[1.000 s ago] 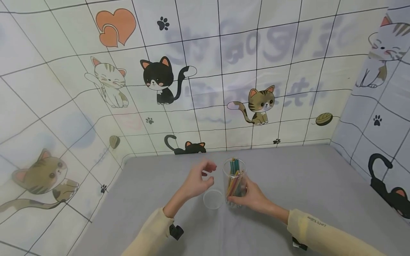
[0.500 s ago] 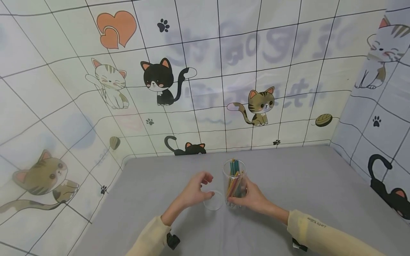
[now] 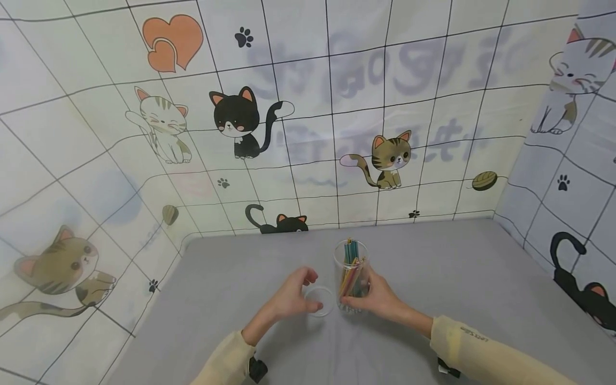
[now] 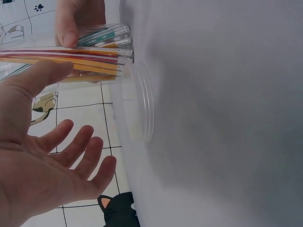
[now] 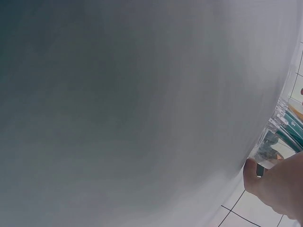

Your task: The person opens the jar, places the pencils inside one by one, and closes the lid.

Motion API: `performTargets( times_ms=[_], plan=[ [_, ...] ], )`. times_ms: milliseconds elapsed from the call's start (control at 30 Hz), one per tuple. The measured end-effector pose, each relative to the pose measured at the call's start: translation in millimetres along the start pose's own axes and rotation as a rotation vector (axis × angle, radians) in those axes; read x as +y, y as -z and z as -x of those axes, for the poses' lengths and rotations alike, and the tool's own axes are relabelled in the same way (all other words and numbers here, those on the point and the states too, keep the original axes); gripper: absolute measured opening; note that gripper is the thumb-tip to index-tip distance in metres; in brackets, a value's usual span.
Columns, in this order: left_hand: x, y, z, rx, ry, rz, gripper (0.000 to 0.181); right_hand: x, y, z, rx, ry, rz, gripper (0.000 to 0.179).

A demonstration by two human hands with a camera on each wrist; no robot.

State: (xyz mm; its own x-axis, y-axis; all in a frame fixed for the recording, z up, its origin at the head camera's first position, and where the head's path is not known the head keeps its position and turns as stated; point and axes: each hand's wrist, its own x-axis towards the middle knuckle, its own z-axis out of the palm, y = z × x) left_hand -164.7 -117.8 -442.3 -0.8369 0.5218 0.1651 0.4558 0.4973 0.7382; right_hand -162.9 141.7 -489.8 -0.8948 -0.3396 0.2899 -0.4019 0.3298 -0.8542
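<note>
A clear, lidless jar (image 3: 339, 267) stands on the grey-covered table, full of yellow, red and teal pencils (image 3: 353, 275). Fingers and thumb of my right hand (image 3: 380, 298) curl round its lower side. In the left wrist view the pencils (image 4: 94, 56) show their eraser ends at the bottom of the jar. Just left of the jar a round clear lid (image 3: 323, 299) lies on the table. Around its left side hovers my left hand (image 3: 291, 297), thumb and fingers apart with nothing between them. The left wrist view has the lid (image 4: 142, 101) beyond the fingertips.
Behind and at both sides of the grey table (image 3: 433, 267) hangs a white gridded cloth (image 3: 308, 182) printed with cartoon cats. Light sleeves (image 3: 221, 358) with dark wrist straps cover both forearms.
My left hand has come down and toward the lid, its thumb now overlapping the lid's near edge in the head view. My right hand and the jar stay where they were.
</note>
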Motion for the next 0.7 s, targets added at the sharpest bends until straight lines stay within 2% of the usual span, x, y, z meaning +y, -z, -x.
performTargets(
  times_ms=[233, 400, 533, 700],
  plan=[
    [-5.8, -5.0, 0.2, -0.025, 0.020, -0.057, 0.061, -0.2, 0.0, -0.2, -0.003, -0.020, 0.007, 0.082],
    [-10.6, -9.7, 0.6, -0.011, 0.009, -0.101, 0.063, -2.9, 0.2, 0.7, 0.000, -0.028, -0.011, 0.083],
    [-13.8, -14.4, 1.1, 0.009, -0.005, -0.165, 0.066, -4.7, 0.2, 1.3, 0.007, -0.032, -0.015, 0.084],
    [-14.0, -19.3, 3.6, 0.014, 0.012, -0.256, 0.071, -3.6, 0.3, 0.8, 0.002, -0.039, 0.004, 0.084]
  ],
)
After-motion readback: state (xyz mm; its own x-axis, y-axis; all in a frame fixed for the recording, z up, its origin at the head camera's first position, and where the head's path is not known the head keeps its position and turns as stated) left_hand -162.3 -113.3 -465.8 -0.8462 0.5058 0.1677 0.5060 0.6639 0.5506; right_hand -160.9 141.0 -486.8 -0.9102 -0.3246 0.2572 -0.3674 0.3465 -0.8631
